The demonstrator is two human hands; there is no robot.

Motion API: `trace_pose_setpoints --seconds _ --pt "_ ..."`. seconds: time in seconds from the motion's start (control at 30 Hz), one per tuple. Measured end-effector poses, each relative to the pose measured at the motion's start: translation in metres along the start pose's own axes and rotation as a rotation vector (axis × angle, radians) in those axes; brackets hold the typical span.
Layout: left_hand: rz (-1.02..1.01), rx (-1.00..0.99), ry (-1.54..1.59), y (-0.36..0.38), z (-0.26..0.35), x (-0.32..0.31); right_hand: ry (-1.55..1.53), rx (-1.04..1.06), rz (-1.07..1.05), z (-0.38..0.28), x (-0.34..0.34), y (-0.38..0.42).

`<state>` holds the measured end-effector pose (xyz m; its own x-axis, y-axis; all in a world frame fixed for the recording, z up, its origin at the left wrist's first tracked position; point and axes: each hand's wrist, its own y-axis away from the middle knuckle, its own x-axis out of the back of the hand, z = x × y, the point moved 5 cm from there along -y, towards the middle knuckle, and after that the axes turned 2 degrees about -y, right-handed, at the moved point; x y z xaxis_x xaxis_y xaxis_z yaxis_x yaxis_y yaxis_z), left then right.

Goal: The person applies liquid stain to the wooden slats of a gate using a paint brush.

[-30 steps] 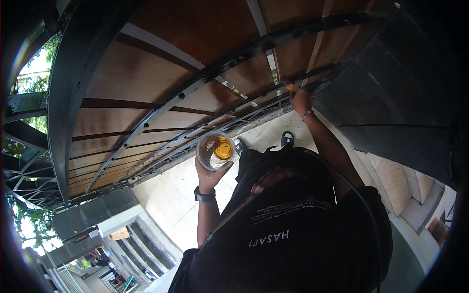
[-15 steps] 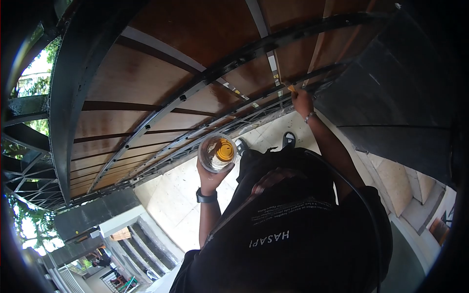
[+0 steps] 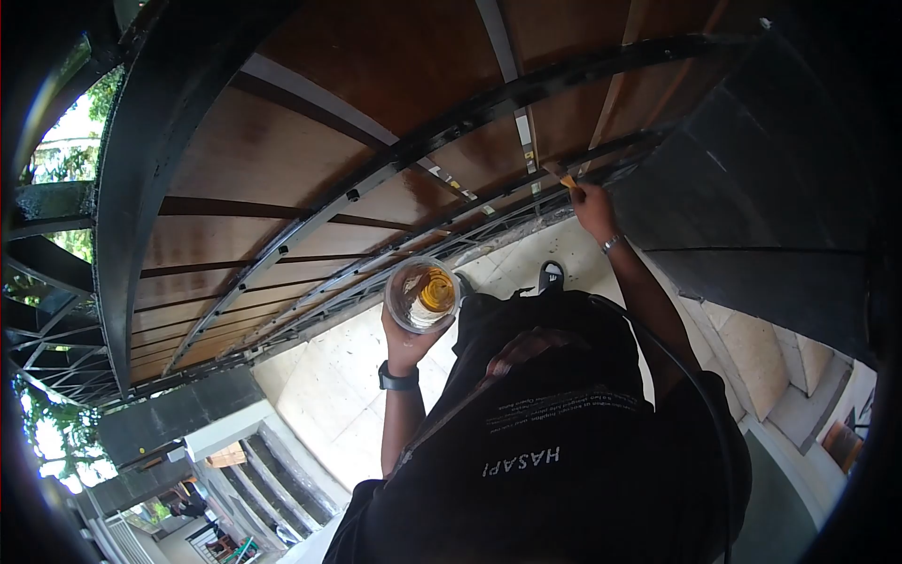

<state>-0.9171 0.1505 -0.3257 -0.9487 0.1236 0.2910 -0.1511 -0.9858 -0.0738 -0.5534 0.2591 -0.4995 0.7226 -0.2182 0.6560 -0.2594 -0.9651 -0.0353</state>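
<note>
My left hand (image 3: 406, 348) is wrapped round a clear plastic cup (image 3: 398, 305), held at waist height with its mouth toward me. Amber-yellow liquid (image 3: 435, 289) shows inside, with a whitish patch below it. Farther right, my right hand (image 3: 592, 209) grips a small paintbrush (image 3: 567, 180) with a yellowish handle. The brush head points up and left, close to the brown wooden slats (image 3: 564, 122) of a gate. A dark metal bar (image 3: 526, 89) curves across these slats, and strips with white and yellow patches (image 3: 526, 141) lie between some of them.
Pale floor tiles (image 3: 324, 385) lie under my feet, with a dark shoe (image 3: 552, 274) near the gate's base. A dark wall panel (image 3: 752, 207) stands at the right. Steps (image 3: 282, 479) show at lower left. A black cable (image 3: 672, 352) runs over my right side.
My right hand has moved slightly right and toward me with the paintbrush, and more of the brush head shows. My left hand and the cup have barely shifted.
</note>
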Motion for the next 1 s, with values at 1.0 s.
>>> trace_pose_setpoints --seconds 1.0 --pt "0.012 -0.008 0.057 -0.004 -0.007 -0.004 -0.018 0.162 0.23 -0.063 0.075 -0.001"
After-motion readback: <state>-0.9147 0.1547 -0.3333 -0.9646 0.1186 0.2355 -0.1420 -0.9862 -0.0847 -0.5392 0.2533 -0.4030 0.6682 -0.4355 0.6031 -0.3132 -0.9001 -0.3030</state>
